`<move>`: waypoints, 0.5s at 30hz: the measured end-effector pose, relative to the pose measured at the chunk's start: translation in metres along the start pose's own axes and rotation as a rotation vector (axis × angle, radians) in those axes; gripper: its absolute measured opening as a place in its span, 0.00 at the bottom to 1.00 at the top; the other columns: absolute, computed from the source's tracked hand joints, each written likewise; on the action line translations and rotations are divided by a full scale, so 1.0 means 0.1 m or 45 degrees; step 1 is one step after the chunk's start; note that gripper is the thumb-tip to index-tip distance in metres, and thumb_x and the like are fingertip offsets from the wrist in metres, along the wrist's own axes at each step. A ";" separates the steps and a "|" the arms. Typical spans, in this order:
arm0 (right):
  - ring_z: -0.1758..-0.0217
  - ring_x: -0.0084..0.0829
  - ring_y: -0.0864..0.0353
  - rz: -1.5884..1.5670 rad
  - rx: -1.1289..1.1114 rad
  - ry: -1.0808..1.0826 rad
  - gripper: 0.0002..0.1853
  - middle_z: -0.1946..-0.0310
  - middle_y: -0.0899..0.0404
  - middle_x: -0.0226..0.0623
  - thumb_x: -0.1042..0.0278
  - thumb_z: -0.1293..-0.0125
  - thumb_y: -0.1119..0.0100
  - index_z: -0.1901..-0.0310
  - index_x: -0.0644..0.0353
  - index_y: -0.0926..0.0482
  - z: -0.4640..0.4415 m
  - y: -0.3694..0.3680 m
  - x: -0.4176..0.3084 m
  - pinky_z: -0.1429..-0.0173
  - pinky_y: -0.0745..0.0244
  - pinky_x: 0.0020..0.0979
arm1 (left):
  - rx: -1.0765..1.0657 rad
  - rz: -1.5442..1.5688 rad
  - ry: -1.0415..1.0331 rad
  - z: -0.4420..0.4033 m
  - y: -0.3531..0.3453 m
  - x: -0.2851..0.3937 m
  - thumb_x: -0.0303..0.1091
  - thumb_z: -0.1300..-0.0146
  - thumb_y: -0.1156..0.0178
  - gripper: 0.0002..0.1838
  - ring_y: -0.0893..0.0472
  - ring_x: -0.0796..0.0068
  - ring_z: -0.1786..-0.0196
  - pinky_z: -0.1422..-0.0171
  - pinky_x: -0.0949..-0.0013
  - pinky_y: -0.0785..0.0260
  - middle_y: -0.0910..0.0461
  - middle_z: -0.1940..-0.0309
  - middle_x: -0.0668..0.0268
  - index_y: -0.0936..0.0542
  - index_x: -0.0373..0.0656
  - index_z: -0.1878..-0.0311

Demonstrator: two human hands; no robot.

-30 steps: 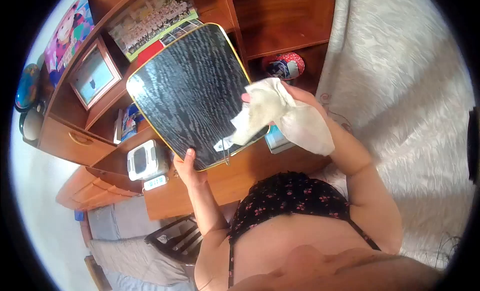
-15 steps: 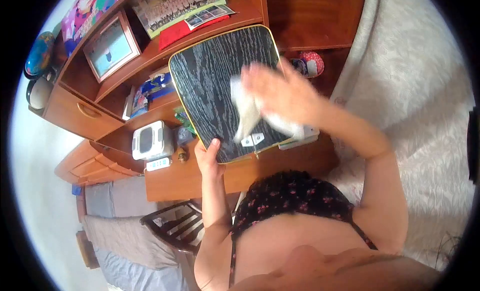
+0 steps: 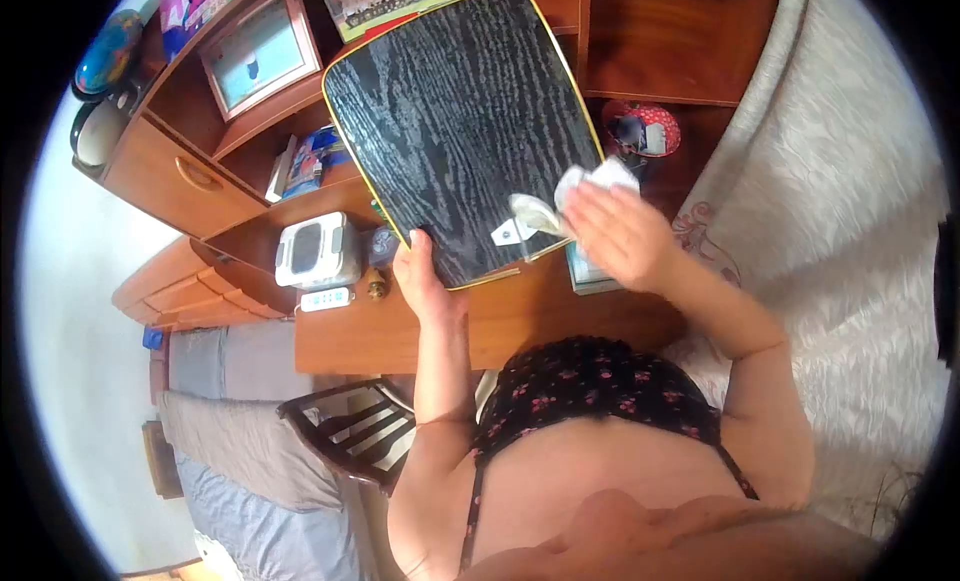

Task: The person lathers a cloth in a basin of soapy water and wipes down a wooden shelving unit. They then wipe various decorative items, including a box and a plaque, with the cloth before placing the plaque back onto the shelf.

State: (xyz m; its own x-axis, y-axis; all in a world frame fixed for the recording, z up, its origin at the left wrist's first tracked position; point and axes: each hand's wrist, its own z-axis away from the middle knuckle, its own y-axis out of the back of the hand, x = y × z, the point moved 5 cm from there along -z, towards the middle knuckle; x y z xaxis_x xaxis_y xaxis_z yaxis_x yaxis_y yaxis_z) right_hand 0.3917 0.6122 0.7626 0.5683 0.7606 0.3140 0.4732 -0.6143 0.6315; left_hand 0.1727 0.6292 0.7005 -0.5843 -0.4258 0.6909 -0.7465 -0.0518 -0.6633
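A black wood-grained panel with a thin gold edge [image 3: 455,121] is held up, tilted, above the desk. My left hand [image 3: 425,276] grips its lower left corner, thumb on the dark face and the other fingers hidden behind. My right hand [image 3: 615,231] presses a crumpled white cloth [image 3: 605,173] against the panel's lower right edge, its fingers together over the cloth. Near the bottom edge a small white metal fitting [image 3: 508,232] with a thin wire piece is fixed to the panel, just left of the cloth.
Behind the panel stands a brown shelf unit [image 3: 680,41] with a framed picture [image 3: 262,56] and a red dotted basket [image 3: 660,131]. A white box [image 3: 318,251] and a power strip [image 3: 326,299] lie on the desk [image 3: 350,343]. A chair [image 3: 350,431] is below; a curtain [image 3: 840,231] hangs right.
My right hand and the cloth have moved from the panel's middle to its lower right edge. The panel and my left hand sit slightly higher in view.
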 end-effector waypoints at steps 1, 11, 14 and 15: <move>0.47 0.33 0.28 0.007 0.058 0.049 0.15 0.52 0.25 0.38 0.71 0.49 0.44 0.57 0.62 0.22 0.03 -0.01 -0.08 0.48 0.33 0.31 | 0.003 0.031 -0.014 0.04 -0.09 0.03 0.38 0.36 0.48 0.19 0.23 0.69 0.57 0.52 0.67 0.30 0.24 0.56 0.59 0.31 0.32 0.50; 0.67 0.30 0.28 -0.314 0.159 -0.220 0.16 0.66 0.27 0.32 0.71 0.52 0.43 0.58 0.63 0.23 -0.25 -0.20 -0.50 0.63 0.32 0.29 | 0.253 -0.218 -0.187 0.12 -0.28 -0.15 0.43 0.34 0.54 0.19 0.24 0.73 0.61 0.57 0.70 0.31 0.24 0.60 0.62 0.29 0.34 0.54; 0.70 0.29 0.29 -0.255 0.223 -0.213 0.19 0.67 0.28 0.31 0.71 0.53 0.44 0.55 0.65 0.24 -0.40 -0.27 -0.63 0.66 0.34 0.28 | 0.115 -0.227 -0.117 0.14 -0.29 -0.20 0.35 0.33 0.53 0.10 0.28 0.83 0.67 0.62 0.75 0.34 0.27 0.69 0.70 0.28 0.39 0.64; 0.70 0.29 0.29 -0.252 0.225 -0.220 0.19 0.67 0.28 0.31 0.71 0.53 0.44 0.55 0.65 0.24 -0.37 -0.25 -0.60 0.66 0.34 0.28 | 0.077 -0.103 -0.064 0.12 -0.30 -0.22 0.35 0.33 0.53 0.10 0.28 0.83 0.67 0.62 0.75 0.34 0.27 0.69 0.71 0.29 0.40 0.64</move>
State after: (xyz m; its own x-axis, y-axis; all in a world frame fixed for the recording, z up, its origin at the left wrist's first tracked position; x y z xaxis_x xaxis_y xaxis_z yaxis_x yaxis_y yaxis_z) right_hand 0.3203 0.5897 0.7540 0.5523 0.8313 0.0629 0.6870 -0.4966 0.5305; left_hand 0.2123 0.6292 0.7014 -0.5049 -0.4627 0.7287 -0.7694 -0.1415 -0.6229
